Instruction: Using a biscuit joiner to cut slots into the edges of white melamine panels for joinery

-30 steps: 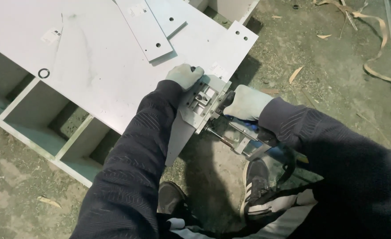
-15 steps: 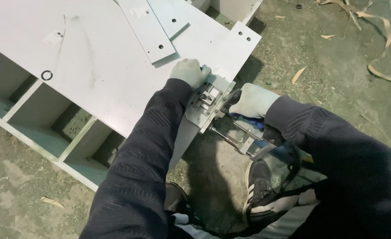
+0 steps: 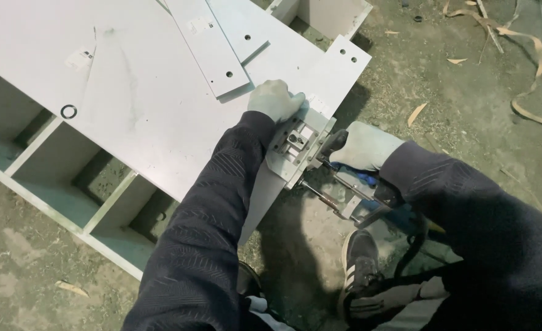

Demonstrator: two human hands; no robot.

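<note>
Metal drilling jig [image 3: 297,147] seated on the edge of the white panel [image 3: 160,116] near its corner, gloved left hand [image 3: 275,100] pressing it flat, gloved right hand [image 3: 364,146] closed around a blue-handled tool [image 3: 357,196] entering the jig; boring apparently under way, two loose strips [image 3: 222,43] unfitted.

Dark ribbed sleeves, pale work gloves
</note>
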